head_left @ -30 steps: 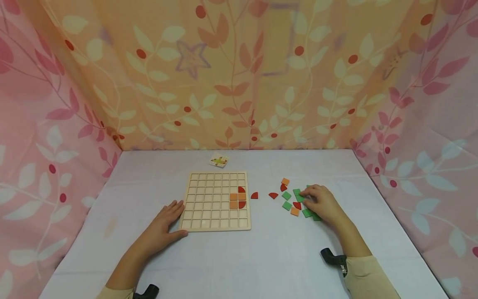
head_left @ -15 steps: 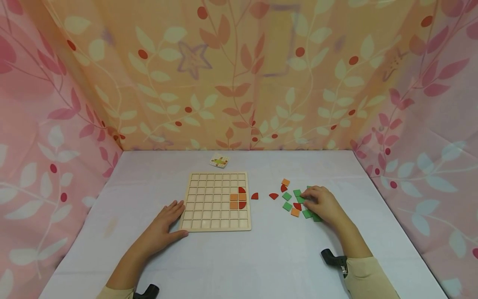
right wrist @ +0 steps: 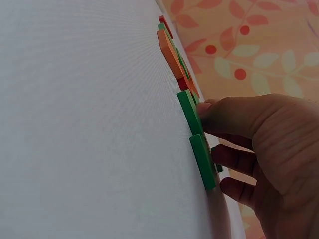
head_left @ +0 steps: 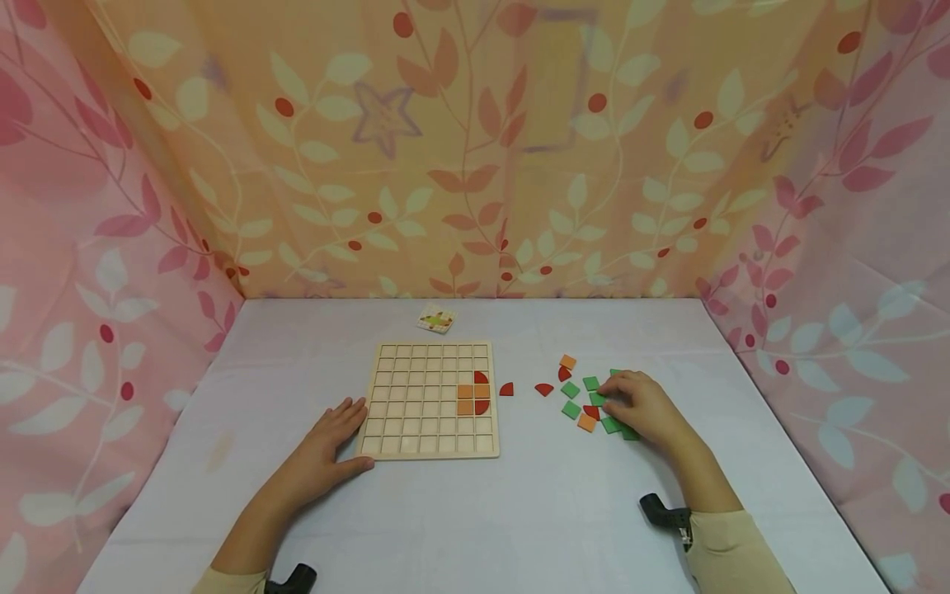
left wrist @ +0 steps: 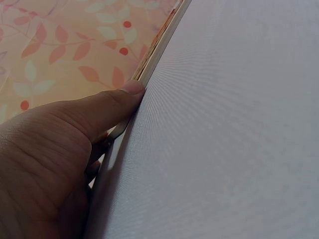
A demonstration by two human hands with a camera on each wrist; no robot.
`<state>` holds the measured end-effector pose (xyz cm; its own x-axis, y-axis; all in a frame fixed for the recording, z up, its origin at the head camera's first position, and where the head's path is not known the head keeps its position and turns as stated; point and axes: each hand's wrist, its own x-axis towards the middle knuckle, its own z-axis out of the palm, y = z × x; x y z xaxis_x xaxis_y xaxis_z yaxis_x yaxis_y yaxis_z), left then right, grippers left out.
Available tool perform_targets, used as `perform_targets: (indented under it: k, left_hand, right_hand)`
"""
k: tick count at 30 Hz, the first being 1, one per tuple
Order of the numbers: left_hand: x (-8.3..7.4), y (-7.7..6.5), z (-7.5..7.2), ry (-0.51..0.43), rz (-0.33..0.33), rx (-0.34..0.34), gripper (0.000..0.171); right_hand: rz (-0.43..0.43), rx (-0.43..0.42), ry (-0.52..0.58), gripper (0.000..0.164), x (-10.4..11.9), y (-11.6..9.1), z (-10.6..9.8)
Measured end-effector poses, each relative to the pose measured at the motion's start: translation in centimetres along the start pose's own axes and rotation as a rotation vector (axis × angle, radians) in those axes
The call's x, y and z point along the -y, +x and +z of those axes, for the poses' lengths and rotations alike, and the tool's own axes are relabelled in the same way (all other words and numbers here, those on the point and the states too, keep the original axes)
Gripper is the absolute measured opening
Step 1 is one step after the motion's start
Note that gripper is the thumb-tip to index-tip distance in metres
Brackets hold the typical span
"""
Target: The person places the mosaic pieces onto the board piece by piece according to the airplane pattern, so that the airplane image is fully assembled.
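Note:
In the head view a wooden grid board (head_left: 416, 417) lies flat, with orange square tiles (head_left: 465, 407) and red quarter-circle tiles (head_left: 482, 407) in cells at its right side. My left hand (head_left: 322, 450) rests at the board's left edge, fingers extended and thumb at the near corner. In the left wrist view the thumb (left wrist: 114, 107) touches the board's rim. My right hand (head_left: 644, 406) is over the loose tiles, thumb and index fingertips at a green square tile (head_left: 598, 399). Whether they pinch it is hidden. In the right wrist view green tiles (right wrist: 203, 162) lie beside its bent fingers.
Loose red quarter-circle tiles (head_left: 544, 389), green tiles (head_left: 571, 410) and orange tiles (head_left: 586, 422) are scattered between the board and my right hand. A small patterned card (head_left: 435, 319) lies behind the board. Patterned cloth walls (head_left: 475, 206) bound the white table (head_left: 445, 528).
The green tile at my right fingertips has shifted very slightly toward me. Both hands and the board stay nearly where they were.

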<state>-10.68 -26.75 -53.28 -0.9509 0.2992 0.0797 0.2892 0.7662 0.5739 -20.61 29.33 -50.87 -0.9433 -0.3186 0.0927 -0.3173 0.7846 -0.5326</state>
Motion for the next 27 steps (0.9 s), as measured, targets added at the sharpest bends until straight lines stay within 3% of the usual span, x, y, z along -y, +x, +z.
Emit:
perform_targets:
  k: [8,17,27]
  left_hand:
    - [-0.17,-0.1,0.04,0.003,0.014,-0.03,0.093]
    - [-0.35,-0.03,-0.04,0.001,-0.011,0.004,0.093]
    - [-0.31,-0.24,0.07,0.01,0.02,-0.037,0.091]
  right_hand:
    - [0.016,0.013,0.013,0.023,0.27,-0.11,-0.01]
    - [-0.01,0.009,0.014,0.022,0.25,-0.11,-0.07]
    - [-0.025,0.015,0.023,0.022,0.1,-0.16,-0.13]
